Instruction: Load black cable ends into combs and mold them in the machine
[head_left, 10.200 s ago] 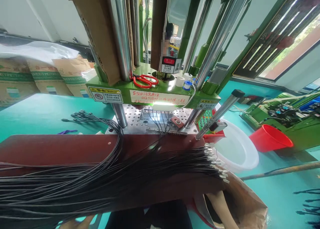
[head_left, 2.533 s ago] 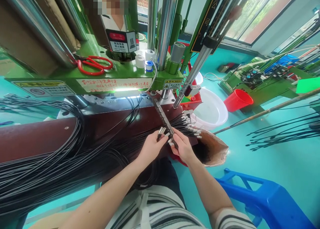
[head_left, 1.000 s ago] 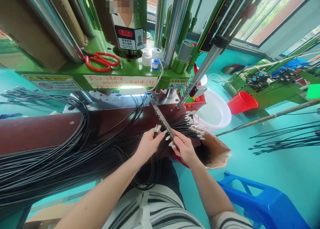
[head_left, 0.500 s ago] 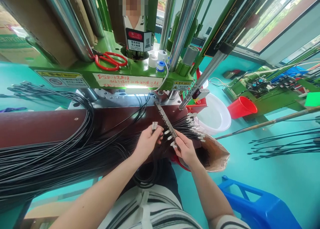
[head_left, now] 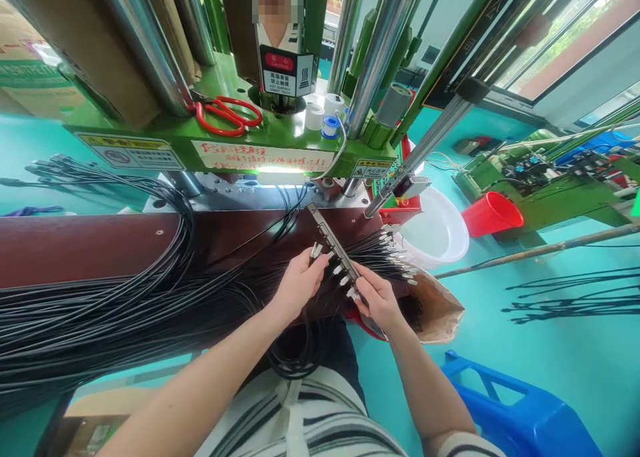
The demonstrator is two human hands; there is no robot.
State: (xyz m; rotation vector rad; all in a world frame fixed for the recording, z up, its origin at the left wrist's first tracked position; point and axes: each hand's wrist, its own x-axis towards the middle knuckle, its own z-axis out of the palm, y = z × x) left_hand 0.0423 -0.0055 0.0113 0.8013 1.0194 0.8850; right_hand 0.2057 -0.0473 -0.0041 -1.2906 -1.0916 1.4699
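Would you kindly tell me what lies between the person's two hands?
In the head view, metal cable tips seated along the slotted metal bar.

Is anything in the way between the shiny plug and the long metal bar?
Nothing visible. The left hand holds the plug just beside the bar, which the right hand grips at its lower end.

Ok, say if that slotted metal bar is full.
Partly: the slotted metal bar holds silver cable tips only near the right hand; its far end is bare.
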